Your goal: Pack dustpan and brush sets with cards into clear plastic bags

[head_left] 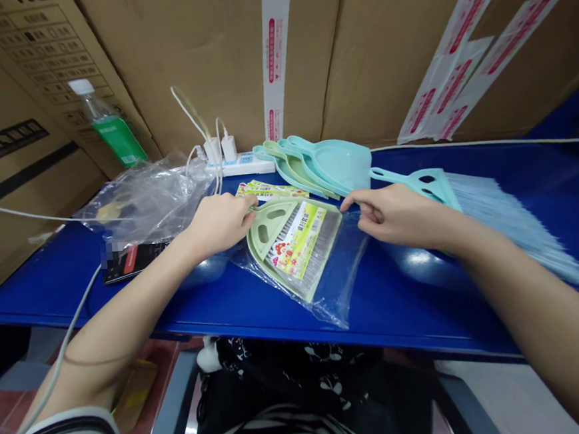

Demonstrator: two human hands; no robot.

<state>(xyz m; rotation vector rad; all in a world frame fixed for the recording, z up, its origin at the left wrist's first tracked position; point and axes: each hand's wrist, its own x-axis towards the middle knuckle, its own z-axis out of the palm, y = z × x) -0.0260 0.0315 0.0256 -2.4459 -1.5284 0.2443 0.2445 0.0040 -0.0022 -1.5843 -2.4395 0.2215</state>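
A pale green dustpan with a small brush and a yellow printed label card lies inside a clear plastic bag on the blue table. My left hand is closed at the dustpan's upper left, by its handle end, which the fingers hide. At the upper right corner, my right hand has its fingers curled at the bag's edge, the index finger reaching to the dustpan's rim. Just behind lie more label cards and a fanned stack of blue and green dustpans.
To the right lie a light blue dustpan-shaped piece and a pile of blue-bristled brushes. On the left are crumpled clear bags, a phone, a bottle and a power strip with cables. Cardboard boxes stand behind.
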